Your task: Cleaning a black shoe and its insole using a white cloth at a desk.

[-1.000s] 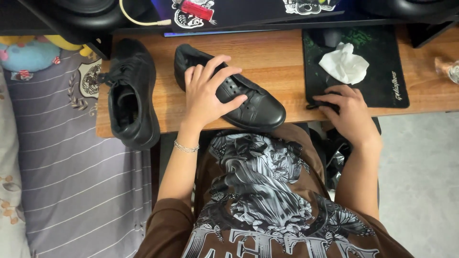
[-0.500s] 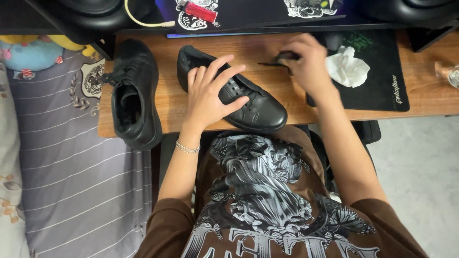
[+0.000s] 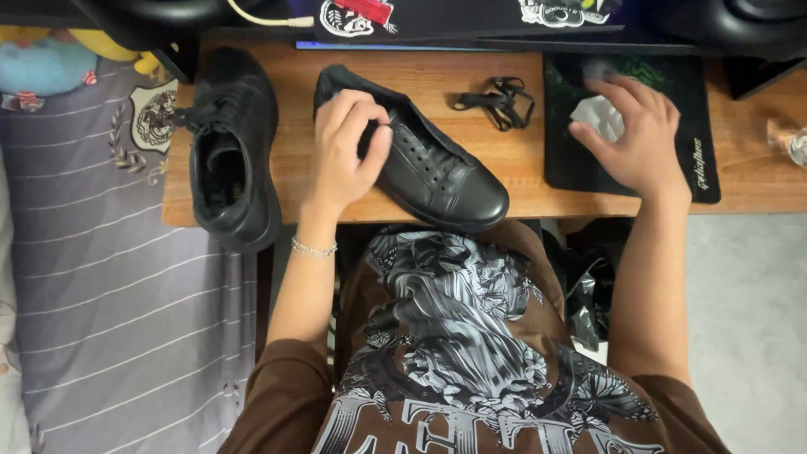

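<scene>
Left hand (image 3: 345, 147) grip closed on unlaced shoe (image 3: 437, 164); right hand (image 3: 639, 139) open over tissue (image 3: 598, 118); lace (image 3: 500, 102) between.

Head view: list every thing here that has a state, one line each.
Unlaced shoe: on its sole, laces out, gripped at the collar by left hand.
Laced shoe: laced, overhanging the desk edge.
Loose lace: bundled on the desk.
Tissue: crumpled, under right hand.

The left hand (image 3: 346, 147) covers part of the black shoe's (image 3: 437, 168) opening. The right hand (image 3: 637, 139) hides most of the white tissue (image 3: 595, 116). A clear thing (image 3: 790, 143) is cut off at the right edge.
</scene>
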